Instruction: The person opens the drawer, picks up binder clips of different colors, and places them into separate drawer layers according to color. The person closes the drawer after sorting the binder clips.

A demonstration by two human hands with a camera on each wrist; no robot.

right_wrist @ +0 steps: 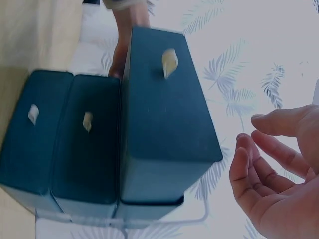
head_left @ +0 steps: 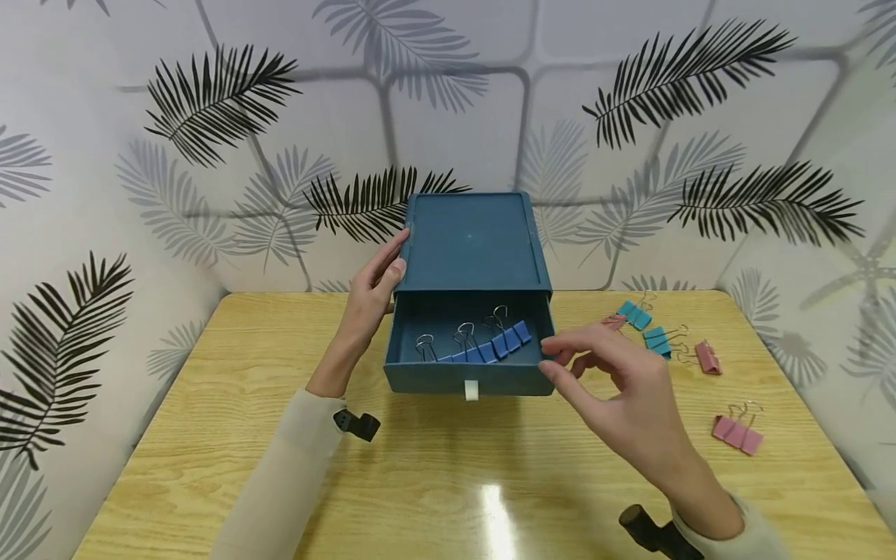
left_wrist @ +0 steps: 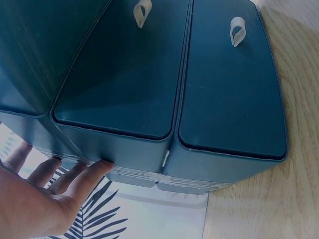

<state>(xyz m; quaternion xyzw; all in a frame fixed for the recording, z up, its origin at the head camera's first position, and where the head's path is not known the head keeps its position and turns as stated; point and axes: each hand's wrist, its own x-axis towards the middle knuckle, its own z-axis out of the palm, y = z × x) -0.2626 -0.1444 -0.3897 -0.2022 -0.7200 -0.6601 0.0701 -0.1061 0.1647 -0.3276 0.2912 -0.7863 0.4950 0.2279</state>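
Note:
A blue drawer cabinet (head_left: pixel 472 241) stands at the middle back of the table, its top drawer (head_left: pixel 427 379) pulled out. Several blue binder clips (head_left: pixel 511 338) lie inside with their wire handles raised. My left hand (head_left: pixel 367 303) rests with extended fingers against the cabinet's left side, as the left wrist view also shows. Beside the drawer's front right corner is my right hand (head_left: pixel 623 393), its fingers loosely bent and holding nothing. The right wrist view shows a gap between this hand (right_wrist: pixel 281 169) and the drawer (right_wrist: pixel 169 109). A white pull tab (head_left: pixel 471 390) sticks out from the drawer front.
Two teal binder clips (head_left: pixel 656 342) and several pink ones, including a pink binder clip (head_left: pixel 737 434), lie on the wooden table (head_left: pixel 231 435) to the right. Two closed drawers (left_wrist: pixel 229 94) sit under the top one. A leaf-patterned wall (head_left: pixel 462 132) stands behind.

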